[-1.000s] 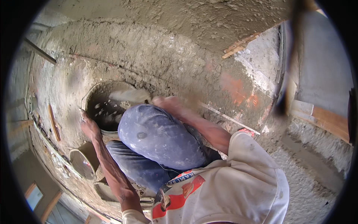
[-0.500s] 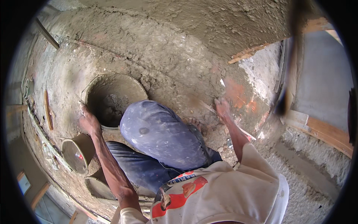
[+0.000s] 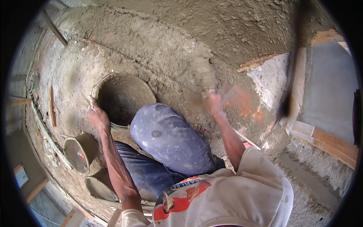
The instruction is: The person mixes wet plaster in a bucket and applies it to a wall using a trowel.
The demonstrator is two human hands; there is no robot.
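A large mortar-crusted bucket [image 3: 153, 90] leans in front of me on the left, its mouth open toward me and grey wet mortar [image 3: 120, 108] inside. My left hand [image 3: 99, 118] is closed at the bucket's left edge, by its wire handle. To the right of the bucket, my right hand [image 3: 212, 104] grips a trowel [image 3: 204, 72]. The trowel's blade is smeared by motion and coated grey, in front of the rough mortar-covered surface. My bent knee [image 3: 159, 132] stands between the two hands, hiding the bucket's lower right side.
Two smaller buckets [image 3: 90, 145] [image 3: 99, 185] lie at lower left. A wooden strip [image 3: 52, 106] lies farther left. Fresh plaster [image 3: 242, 34] covers the upper area, with a wooden edge [image 3: 261, 62] below it. A timber board [image 3: 334, 145] is at the right.
My right hand has swung up and left with the trowel, whose broad blade now shows. My left hand stays at the bucket; the whole view has shifted slightly.
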